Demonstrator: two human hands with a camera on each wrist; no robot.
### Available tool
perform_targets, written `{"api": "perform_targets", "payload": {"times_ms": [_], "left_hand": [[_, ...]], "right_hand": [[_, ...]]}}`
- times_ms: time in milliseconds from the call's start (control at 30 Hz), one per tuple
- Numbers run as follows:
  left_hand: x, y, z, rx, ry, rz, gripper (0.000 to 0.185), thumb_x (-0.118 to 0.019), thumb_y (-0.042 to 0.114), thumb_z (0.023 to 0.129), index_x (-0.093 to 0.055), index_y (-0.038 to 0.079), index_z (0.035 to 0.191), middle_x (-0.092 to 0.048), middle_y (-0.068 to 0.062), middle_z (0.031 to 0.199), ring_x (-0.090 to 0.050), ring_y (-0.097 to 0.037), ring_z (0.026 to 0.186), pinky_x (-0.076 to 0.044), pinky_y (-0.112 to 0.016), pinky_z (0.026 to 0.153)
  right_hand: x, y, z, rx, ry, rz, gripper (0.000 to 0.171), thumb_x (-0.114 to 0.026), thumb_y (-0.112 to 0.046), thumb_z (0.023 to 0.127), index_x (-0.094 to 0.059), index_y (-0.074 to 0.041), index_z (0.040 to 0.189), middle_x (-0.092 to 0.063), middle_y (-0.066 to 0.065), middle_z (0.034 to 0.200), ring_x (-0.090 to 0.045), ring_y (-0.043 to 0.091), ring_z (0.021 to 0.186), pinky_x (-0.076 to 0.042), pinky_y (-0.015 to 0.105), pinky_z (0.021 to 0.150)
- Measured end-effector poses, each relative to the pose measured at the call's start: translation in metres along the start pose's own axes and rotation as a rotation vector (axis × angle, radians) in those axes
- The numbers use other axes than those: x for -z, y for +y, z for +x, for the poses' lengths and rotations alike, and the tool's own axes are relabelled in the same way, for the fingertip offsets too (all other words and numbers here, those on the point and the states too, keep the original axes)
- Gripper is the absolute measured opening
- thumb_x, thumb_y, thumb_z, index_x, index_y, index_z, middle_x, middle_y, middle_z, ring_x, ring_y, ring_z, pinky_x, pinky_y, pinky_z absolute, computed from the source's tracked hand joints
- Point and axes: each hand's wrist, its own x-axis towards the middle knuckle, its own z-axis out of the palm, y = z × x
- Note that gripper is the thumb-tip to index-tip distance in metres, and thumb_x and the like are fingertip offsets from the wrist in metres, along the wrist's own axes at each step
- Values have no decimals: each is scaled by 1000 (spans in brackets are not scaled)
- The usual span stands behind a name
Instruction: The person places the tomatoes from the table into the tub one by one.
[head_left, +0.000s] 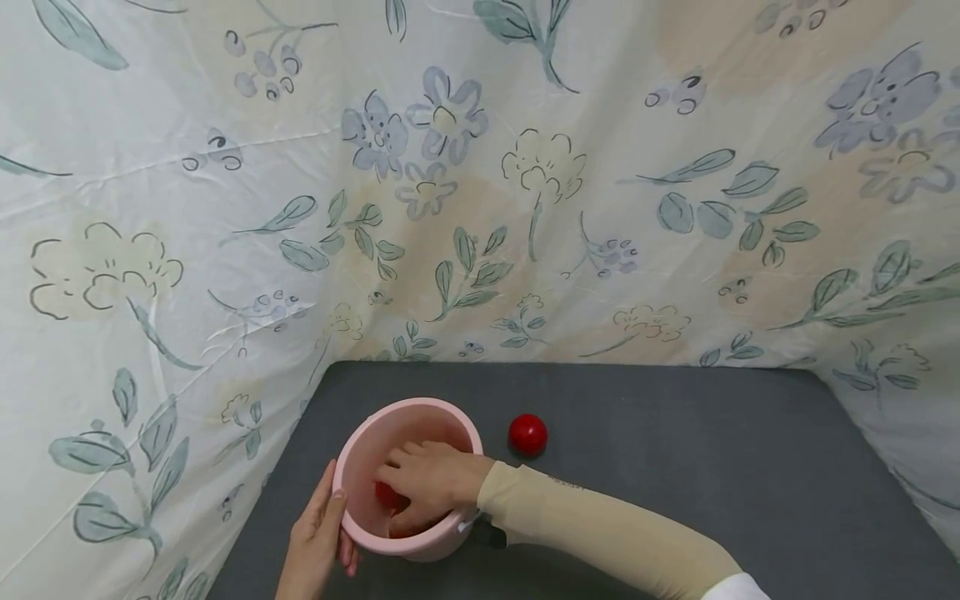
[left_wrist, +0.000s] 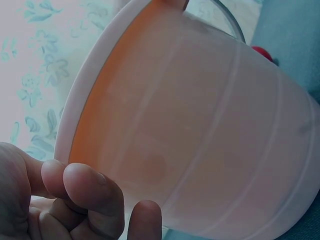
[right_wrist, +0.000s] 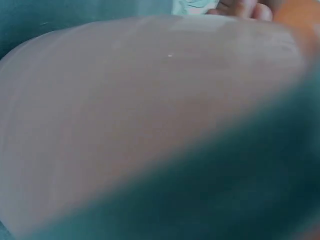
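Note:
A pink bucket (head_left: 360, 467) is tilted with its mouth toward the head camera. My left hand (head_left: 315, 529) grips its left rim, thumb and fingers at the edge; the left wrist view shows these fingers (left_wrist: 95, 192) close up against the pale wall. Reaching in over the right side, my right hand (head_left: 427, 479) has its thumb and fingers around a red ball (head_left: 387, 497) inside, partly hidden by the hand. Another red ball (head_left: 528, 435) lies on the dark table just right of the bucket. The bucket's outer wall (right_wrist: 125, 100) fills much of the right wrist view.
The dark grey table (head_left: 675, 450) extends to the right. A floral cloth (head_left: 570, 208) hangs behind it and along both sides. A thin bucket handle (left_wrist: 232, 22) shows in the left wrist view. A beige sleeve (head_left: 600, 521) covers the right forearm.

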Motion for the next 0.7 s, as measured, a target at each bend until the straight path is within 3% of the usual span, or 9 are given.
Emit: {"api": "perform_targets", "payload": {"times_ms": [133, 367, 700], "left_hand": [[1, -1, 0, -22, -10, 4, 61, -37, 34, 111, -12, 19, 165, -48, -3, 53, -52, -20, 42, -51, -34, 49], [1, -3, -2, -46, -24, -8, 61, -37, 34, 111, -12, 17, 164, -47, -2, 52, -52, -18, 41, -51, -33, 49], [5, -2, -2, -30, -3, 9, 61, -39, 33, 111, -14, 19, 164, -49, -5, 54, -53, -21, 43, -53, -33, 50]], "right_hand": [[11, 1, -1, 16, 57, -27, 51, -67, -50, 93, -57, -26, 137, -61, -9, 126, -53, 6, 111, -47, 20, 100], [39, 1, -16, 63, 220, 14, 39, -58, -41, 101, -59, -28, 138, -62, -12, 139, -51, 9, 132, -40, 28, 115], [84, 22, -64, -68, 361, 51, 47, -59, -41, 100, -56, -27, 144, -56, -5, 148, -48, 15, 138, -43, 38, 115]]}}
